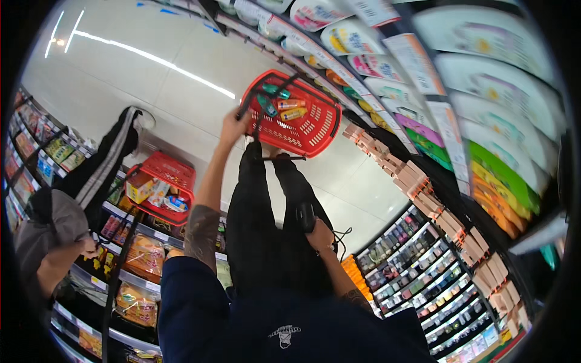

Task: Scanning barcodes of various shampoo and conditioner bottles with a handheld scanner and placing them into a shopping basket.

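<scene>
A red plastic shopping basket hangs in front of my legs, tilted. My left hand is closed on its black handle at the near left side. Inside the basket lie two teal bottles, an orange bottle and a yellow bottle, bunched towards one end. Low beside my thigh, my right hand is wrapped around a black handheld device; its exact kind cannot be made out.
Shelves of bottles and pouches rise close on the right, with stacked cardboard boxes along their base. A person in a grey top stands at left near a second red basket holding packages. Packaged-food shelves line that side.
</scene>
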### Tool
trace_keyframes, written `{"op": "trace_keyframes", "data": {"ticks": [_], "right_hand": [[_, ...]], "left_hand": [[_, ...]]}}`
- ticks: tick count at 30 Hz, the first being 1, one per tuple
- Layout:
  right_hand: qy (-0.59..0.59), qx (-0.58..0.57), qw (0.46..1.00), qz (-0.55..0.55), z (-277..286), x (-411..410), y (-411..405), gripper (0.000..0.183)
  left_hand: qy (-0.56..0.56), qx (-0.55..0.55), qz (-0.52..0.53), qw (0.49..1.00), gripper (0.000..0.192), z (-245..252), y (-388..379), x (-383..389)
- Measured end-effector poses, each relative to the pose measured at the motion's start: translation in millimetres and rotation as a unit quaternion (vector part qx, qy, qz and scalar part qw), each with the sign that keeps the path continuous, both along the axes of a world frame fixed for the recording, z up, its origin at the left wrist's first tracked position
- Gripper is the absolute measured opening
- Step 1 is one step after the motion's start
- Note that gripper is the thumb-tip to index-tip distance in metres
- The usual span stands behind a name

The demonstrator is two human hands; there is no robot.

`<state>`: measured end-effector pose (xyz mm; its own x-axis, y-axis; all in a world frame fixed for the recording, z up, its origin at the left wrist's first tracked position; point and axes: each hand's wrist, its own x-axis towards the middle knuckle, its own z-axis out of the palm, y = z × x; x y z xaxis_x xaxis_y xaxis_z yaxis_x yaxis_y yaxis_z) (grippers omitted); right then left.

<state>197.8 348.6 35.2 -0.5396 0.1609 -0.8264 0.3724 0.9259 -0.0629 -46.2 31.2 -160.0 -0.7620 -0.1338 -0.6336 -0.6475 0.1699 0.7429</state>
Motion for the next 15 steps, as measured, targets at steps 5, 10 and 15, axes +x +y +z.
{"op": "trace_keyframes", "data": {"ticks": [5,10,15], "right_hand": [[0.091,-0.04,0.993,-0.059,43.5,-19.0,4.1,0.042],[0.133,-0.099,0.976,-0.138,90.0,-29.2,28.3,0.049],[0.216,-0.113,0.939,-0.241,98.7,-13.6,76.0,0.052]], "left_hand": [[-0.073,0.198,0.021,0.977,0.047,116.6,106.8,12.2],[-0.087,0.215,-0.012,0.973,0.063,161.3,211.6,44.4],[0.051,-0.052,-0.119,0.99,0.088,225.0,275.3,71.2]]}}
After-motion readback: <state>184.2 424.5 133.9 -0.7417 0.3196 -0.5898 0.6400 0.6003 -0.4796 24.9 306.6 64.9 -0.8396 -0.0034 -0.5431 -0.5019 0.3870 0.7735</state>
